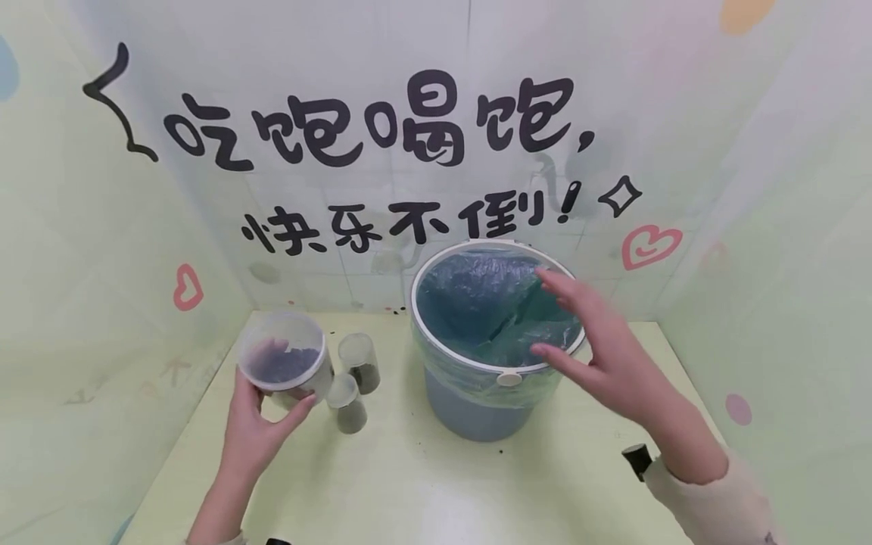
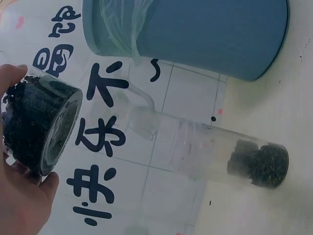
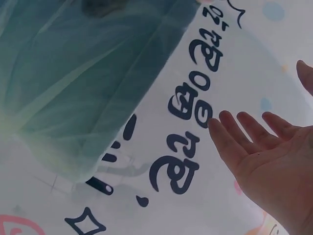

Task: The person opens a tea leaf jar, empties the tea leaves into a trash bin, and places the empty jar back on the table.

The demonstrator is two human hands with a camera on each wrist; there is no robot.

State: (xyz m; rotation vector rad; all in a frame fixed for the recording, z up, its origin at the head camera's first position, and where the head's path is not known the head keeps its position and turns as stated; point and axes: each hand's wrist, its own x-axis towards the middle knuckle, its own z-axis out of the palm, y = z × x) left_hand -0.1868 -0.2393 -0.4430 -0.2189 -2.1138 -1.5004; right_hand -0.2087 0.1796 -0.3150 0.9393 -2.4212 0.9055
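Note:
On the left of the head view, my left hand (image 1: 255, 435) grips a clear, wide-mouthed jar (image 1: 320, 386) with dark loose material inside. Thumb and fingers wrap its sides, and the jar (image 2: 41, 120) is tilted in the left wrist view. Over the right side of a blue bucket (image 1: 477, 409), my right hand (image 1: 613, 359) is spread with nothing in it. Its fingers (image 3: 227, 142) are extended in the right wrist view. A thin green plastic bag (image 1: 470, 295) lines the bucket and folds over its white rim.
Two small clear cylinders with dark contents stand between the jar and the bucket: one behind (image 1: 359, 362), one in front (image 1: 347, 405). Dark specks dot the pale table (image 1: 409, 492). A printed sheet with black lettering (image 1: 422, 136) hangs behind, and pale sheets flank both sides.

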